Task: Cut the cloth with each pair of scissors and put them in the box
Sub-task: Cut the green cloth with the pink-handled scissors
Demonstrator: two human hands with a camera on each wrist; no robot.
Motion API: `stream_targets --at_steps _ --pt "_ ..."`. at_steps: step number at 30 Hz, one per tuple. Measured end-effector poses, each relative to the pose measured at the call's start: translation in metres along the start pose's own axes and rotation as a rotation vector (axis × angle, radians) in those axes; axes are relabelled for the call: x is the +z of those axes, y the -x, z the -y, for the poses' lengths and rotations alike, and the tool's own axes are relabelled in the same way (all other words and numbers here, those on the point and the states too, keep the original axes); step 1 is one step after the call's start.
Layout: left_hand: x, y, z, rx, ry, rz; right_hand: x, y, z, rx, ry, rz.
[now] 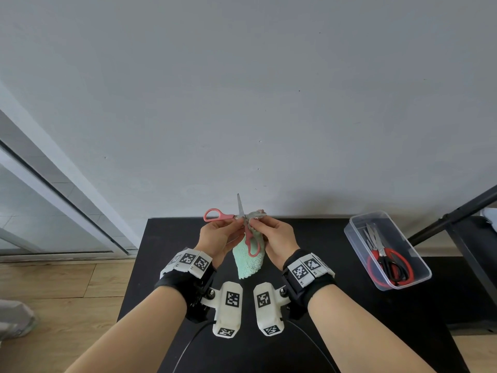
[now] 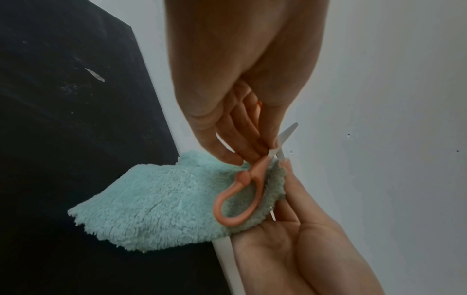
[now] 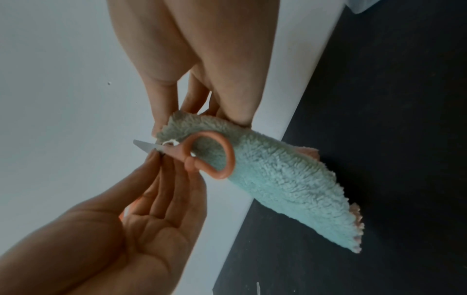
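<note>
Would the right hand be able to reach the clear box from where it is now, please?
Probably yes: the clear box stands open-topped to that side with bare table between, but the right hand is busy pinching the cloth.

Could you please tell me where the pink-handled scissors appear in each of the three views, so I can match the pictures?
Head: pink scissors at centre, spread open between both hands above the black table.
Left wrist: right of centre, one handle loop lying against the cloth.
Right wrist: centre, handle loop on the cloth, blade pointing left.
Shared landmark: the mint-green fluffy cloth hanging behind the scissors.
</note>
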State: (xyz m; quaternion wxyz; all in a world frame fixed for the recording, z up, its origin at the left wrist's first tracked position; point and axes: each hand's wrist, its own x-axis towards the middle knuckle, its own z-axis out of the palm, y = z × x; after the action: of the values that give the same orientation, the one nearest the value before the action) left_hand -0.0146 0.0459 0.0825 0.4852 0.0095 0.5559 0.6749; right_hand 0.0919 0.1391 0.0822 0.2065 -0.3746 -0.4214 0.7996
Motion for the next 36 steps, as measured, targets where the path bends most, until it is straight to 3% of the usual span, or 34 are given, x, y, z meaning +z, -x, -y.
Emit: stream_targets --at_steps 10,15,22,32,36 --pt "0.002 0.005 0.005 0.020 -0.068 0.000 -0.001 -0.002 -0.005 -0.045 0.137 -0.009" --pt "-0.002 0.003 0.006 0.002 -0.049 -0.026 -0.003 0.001 -0.003 -0.045 0.197 0.062" --pt "-0.002 0.004 0.004 0.022 -0.123 -0.018 0.000 0.001 -0.006 -0.036 0.224 -0.004" --pt "-0.005 0.004 -0.008 0.039 -0.221 0.012 -0.001 0.003 -0.004 -0.026 0.195 0.010" --pt "-0.007 0.004 -0.011 0.051 -0.244 0.021 -0.007 0.001 -0.001 -0.045 0.288 0.012"
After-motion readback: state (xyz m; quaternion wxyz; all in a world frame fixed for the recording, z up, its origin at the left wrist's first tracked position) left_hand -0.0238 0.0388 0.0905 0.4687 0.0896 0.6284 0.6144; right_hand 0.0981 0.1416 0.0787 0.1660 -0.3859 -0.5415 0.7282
